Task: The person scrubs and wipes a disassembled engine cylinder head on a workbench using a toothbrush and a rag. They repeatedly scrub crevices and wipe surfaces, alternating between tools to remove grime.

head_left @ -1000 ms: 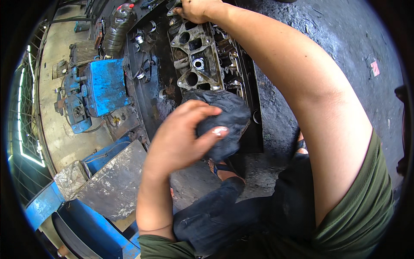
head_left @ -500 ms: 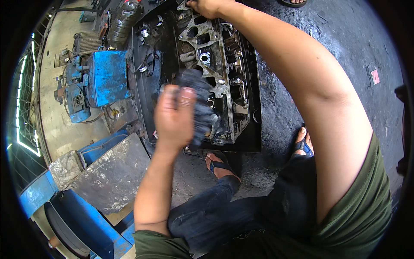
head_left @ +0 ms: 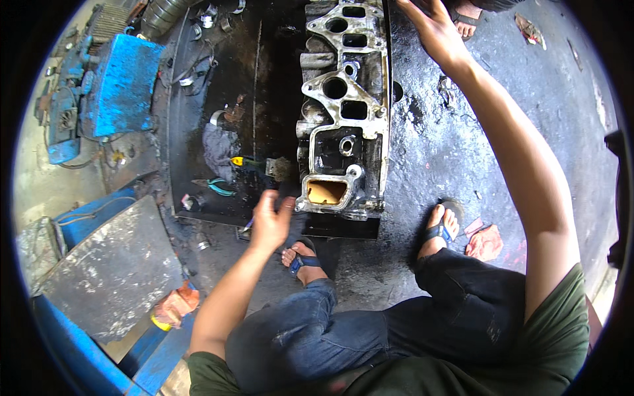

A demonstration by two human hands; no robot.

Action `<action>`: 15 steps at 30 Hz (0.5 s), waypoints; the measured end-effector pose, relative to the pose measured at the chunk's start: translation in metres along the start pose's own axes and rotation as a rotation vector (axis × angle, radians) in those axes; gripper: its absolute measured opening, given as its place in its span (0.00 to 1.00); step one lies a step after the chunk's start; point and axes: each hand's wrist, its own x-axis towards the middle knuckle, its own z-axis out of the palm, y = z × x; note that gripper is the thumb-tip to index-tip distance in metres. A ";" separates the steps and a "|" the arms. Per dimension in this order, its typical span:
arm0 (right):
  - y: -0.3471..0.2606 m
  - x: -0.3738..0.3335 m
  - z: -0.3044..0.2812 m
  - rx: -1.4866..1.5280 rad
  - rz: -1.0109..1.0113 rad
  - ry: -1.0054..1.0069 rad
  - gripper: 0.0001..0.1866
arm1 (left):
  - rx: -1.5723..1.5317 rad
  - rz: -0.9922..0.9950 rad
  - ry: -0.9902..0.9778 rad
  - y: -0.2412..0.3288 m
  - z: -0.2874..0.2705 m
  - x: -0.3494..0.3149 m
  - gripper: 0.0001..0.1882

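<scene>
A metal cylinder head (head_left: 360, 125) lies lengthwise along the right side of a large black tray (head_left: 198, 214), with round and square openings on top. Its near-end opening shows a tan inside. By that near left corner is my left hand (head_left: 269, 221), thumb apart from the fingers, nothing seen in it. My right hand (head_left: 434, 33) hovers past the tray's right edge, fingers spread, holding nothing; its fingertips run out at the top. A grey rag (head_left: 221, 150) lies in the tray beside a yellow-handled tool (head_left: 243, 162) and teal-handled pliers (head_left: 214, 185).
Left of the tray stands a blue machine (head_left: 122, 86). A stained board (head_left: 112, 264) and an orange cloth (head_left: 177, 303) are at the lower left. Another person's foot (head_left: 467, 20) shows at the top right. A pinkish rag (head_left: 485, 243) lies near my right foot.
The dark rag-like thing, blurred in my left hand before, has left that hand. My right hand has come off the cylinder head's far end and moved right. The view has shifted.
</scene>
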 end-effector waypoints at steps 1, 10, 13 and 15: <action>0.000 -0.010 -0.003 -0.155 -0.052 0.038 0.43 | -0.053 0.023 -0.090 -0.003 0.023 -0.001 0.18; -0.022 -0.155 -0.007 -0.271 0.156 0.054 0.32 | 0.588 0.690 -0.504 -0.045 0.125 0.014 0.34; -0.032 -0.200 0.015 -0.188 0.248 0.064 0.32 | 0.369 0.618 -0.469 -0.061 0.142 0.044 0.28; -0.045 -0.224 0.026 -0.201 0.255 0.035 0.32 | 0.236 0.538 -0.470 -0.057 0.137 0.056 0.23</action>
